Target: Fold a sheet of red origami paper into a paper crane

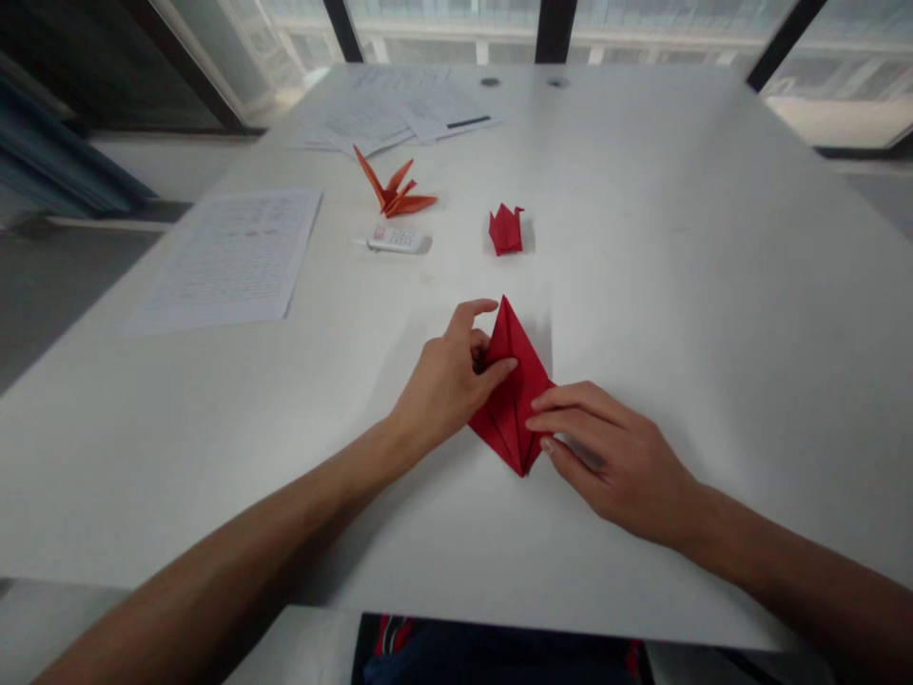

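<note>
A red folded paper (514, 388), kite-shaped, lies flat on the white table (713, 314) in front of me. My left hand (449, 381) rests on its left side, thumb pressing the paper and index finger curled near the top tip. My right hand (613, 457) presses its right lower edge with the fingertips. Both hands touch the paper and neither lifts it.
Farther back lie a small red folded piece (506, 230), an orange paper crane (395, 193) and a white correction-tape dispenser (395, 240). A printed sheet (232, 257) lies at left, more papers (399, 114) at the far edge by the windows.
</note>
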{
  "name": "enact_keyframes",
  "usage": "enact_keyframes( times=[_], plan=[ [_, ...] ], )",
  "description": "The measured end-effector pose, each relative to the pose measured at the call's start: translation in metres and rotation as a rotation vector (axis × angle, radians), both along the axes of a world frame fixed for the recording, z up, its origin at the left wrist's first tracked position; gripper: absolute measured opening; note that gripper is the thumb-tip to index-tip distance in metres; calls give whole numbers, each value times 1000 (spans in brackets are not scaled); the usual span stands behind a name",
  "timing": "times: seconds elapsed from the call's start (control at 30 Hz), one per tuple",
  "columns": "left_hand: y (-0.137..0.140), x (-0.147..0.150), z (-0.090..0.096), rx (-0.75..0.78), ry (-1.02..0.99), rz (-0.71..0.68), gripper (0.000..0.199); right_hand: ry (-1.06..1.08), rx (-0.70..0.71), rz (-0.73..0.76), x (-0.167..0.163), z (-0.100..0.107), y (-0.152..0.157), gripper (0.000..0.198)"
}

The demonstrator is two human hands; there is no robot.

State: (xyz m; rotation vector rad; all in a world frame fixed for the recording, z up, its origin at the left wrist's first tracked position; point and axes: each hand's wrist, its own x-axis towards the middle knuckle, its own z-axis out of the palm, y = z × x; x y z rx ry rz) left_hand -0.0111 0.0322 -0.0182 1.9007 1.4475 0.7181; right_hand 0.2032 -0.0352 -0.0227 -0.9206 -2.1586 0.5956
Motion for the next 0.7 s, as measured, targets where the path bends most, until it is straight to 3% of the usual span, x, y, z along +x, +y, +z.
enact_keyframes(
  times=[0.1, 0.2, 0.23, 0.37, 0.5, 0.6, 0.7],
  plan=[
    [-1, 0, -4, 70, -7, 7, 65, 2, 43, -145, 4, 0, 5, 19],
    [-3, 0, -7, 257, 66, 26, 73, -133, 43, -201, 7, -3, 9, 22],
    [-4, 0, -8, 317, 137, 17, 68, -195, 36, -198, 7, -5, 10, 24],
    [-3, -3, -6, 447, 442, -156, 17, -358, 23, -181, 7, -9, 10, 26],
    [-4, -11, 2, 434, 536, -357, 26, -378, 19, -211, 7, -9, 8, 26],
    [-10, -18, 9, 369, 563, -408, 36, -368, -3, -249, 8, -9, 8, 20],
    [-17, -21, 12, 330, 577, -380, 60, -365, -27, -357, 9, -11, 10, 20]
  ],
)
